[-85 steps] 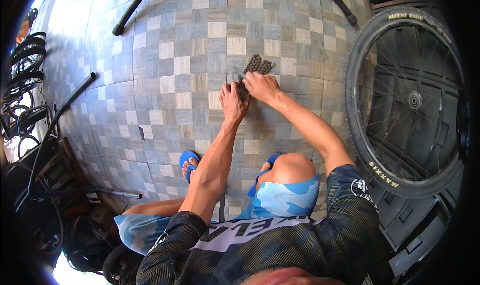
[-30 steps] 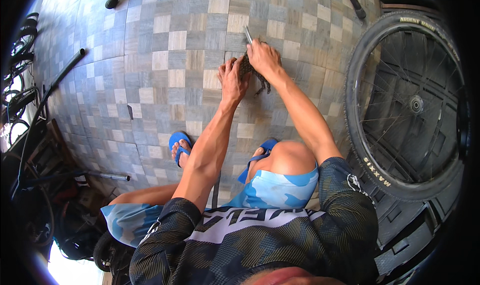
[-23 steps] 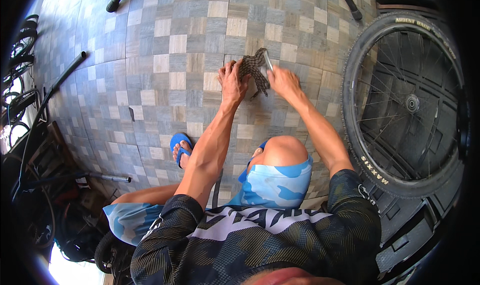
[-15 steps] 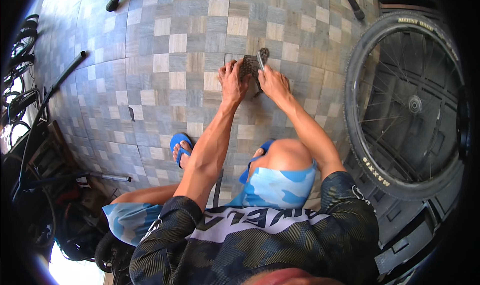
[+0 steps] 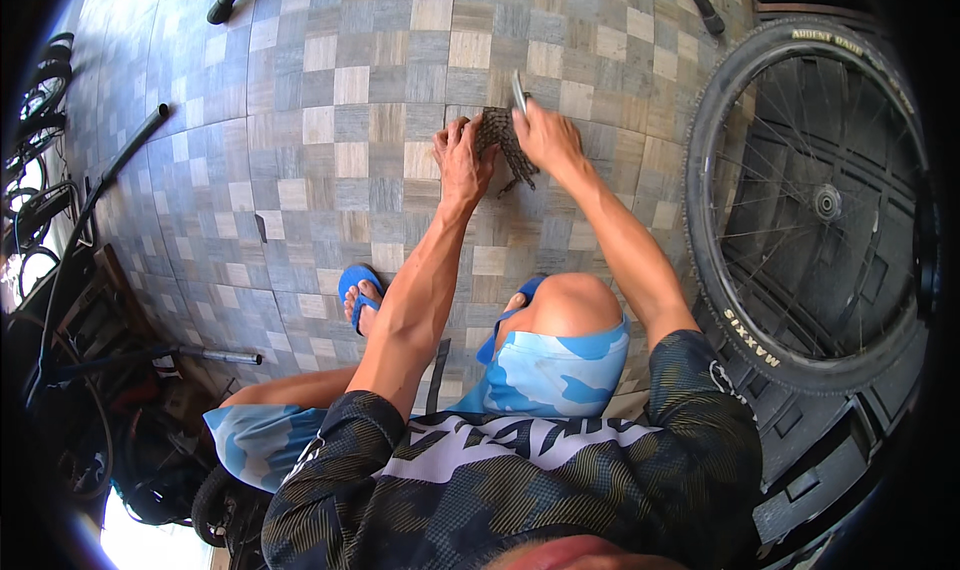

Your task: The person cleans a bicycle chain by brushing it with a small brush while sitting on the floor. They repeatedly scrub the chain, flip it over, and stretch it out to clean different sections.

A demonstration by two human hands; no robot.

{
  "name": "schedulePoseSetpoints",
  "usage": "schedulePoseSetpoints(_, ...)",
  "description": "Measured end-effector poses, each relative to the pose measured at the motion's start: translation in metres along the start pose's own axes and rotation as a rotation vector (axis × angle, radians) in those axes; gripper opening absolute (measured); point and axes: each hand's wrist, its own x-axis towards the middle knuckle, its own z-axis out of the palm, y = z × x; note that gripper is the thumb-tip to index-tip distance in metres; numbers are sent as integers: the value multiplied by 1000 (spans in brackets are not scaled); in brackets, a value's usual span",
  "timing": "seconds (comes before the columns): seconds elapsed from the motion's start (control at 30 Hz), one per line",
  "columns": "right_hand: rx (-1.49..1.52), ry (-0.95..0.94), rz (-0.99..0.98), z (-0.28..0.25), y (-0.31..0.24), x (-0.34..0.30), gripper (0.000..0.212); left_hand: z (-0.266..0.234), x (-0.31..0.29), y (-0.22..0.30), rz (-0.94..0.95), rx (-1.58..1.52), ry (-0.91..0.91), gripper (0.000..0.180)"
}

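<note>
Dark-brown linked metal chain bundle [image 5: 509, 142] lies on the grey-and-tan checkered floor [image 5: 340, 100]; our left hand [image 5: 463, 162], fingers curled, grips its left side. Our closed right hand [image 5: 550, 140] grips a slim silver tool [image 5: 518, 89], which has shifted forward, tip now beyond the chain, apparently clear of its links. We can identify no container.

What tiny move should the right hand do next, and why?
Perhaps the right hand should draw the silver tool nearer, across the dark chain: the tool's visible end pokes past the chain's far edge, while the left hand touches the chain.
</note>
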Motion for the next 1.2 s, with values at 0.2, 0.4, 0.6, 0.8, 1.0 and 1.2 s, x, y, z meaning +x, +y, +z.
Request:
schedulePoseSetpoints(0.2, 28, 146, -37, 40, 7, -15, 32, 2, 2, -2, 7, -1, 0, 69)
schedulePoseSetpoints(0.4, 7, 151, 6, -3, -4, 29, 33, 1, 2, 4, 3, -7, -15, 69)
schedulePoseSetpoints(0.6, -50, -39, -20, 26, 8, -17, 31, 3, 1, -6, -14, -8, -7, 69)
schedulePoseSetpoints(0.8, 16, 84, -29, 5, 0, 19, 33, 6, 4, 1, 31, -2, 5, 70)
schedulePoseSetpoints(1.0, -14, -158, 29, 0, 34, -46, 37, 1, 0, -3, 14, 24, -23, 70)
schedulePoseSetpoints(1.2, 50, -131, 193, -50, 53, -81, 44, -4, 10, 2, 64, 167, -98, 85)
